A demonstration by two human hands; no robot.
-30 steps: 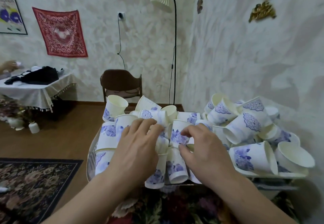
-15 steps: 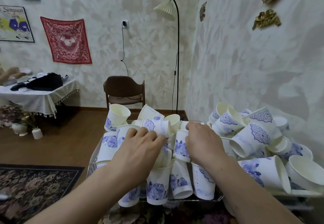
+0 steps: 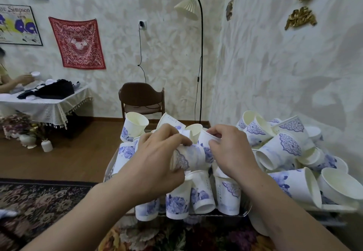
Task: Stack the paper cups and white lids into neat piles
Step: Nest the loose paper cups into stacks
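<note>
Several white paper cups with blue flower prints lie jumbled on a tray in front of me. My left hand grips one cup lying on its side, its mouth hidden under my palm. My right hand pinches the rim of a second cup just right of it; the two cups touch. More cups stand upside down along the tray's near edge. A loose heap of cups fills the right side. No white lids are visible.
The wall runs close along the right. A brown chair and a floor lamp stand behind the tray. A person sits at a cloth-covered table at far left. A patterned rug covers the floor lower left.
Both hands have lifted from the pile. The left now holds a cup on its side and the right has closed on another cup's rim beside it. The view tilted up slightly.
</note>
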